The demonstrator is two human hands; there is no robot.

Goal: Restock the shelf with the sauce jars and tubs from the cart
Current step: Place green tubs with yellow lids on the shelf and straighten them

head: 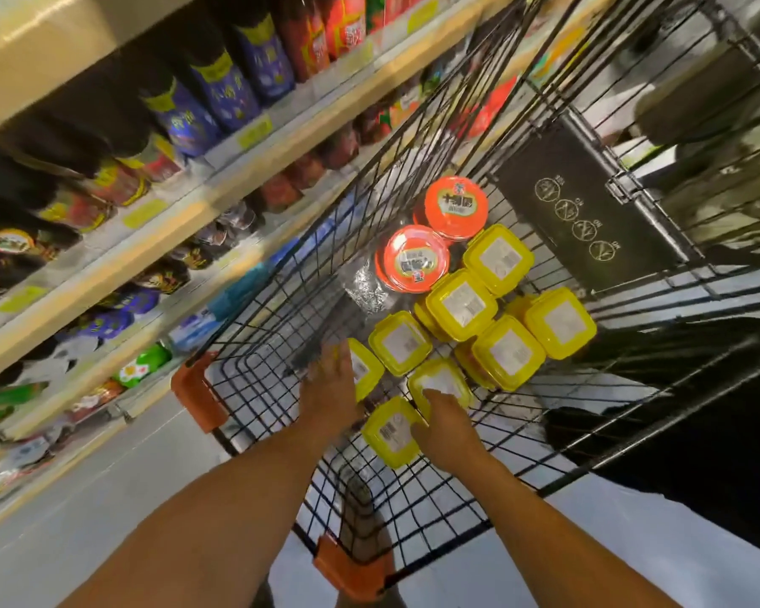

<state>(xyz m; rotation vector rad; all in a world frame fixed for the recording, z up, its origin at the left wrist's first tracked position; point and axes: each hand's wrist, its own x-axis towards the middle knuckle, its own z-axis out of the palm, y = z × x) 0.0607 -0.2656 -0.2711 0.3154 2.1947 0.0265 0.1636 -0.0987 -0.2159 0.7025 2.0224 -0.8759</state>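
Cart (255, 335) holds two red tubs (415, 258) and many yellow tubs (461, 305); most restocking is probably left. Left hand (330, 390): fingers straight, touching one yellow tub. Right hand (444, 427) rests on another; grip unclear.

Supermarket aisle. Stepped shelves (220, 186) are running along the left, carrying rows of sauce bottles (229, 96), with yellow price tags (255, 133) sitting on the edges. A wire shopping cart (255, 326) with orange corner bumpers (196, 390) is standing alongside, its black seat flap (584, 212) showing warning icons.
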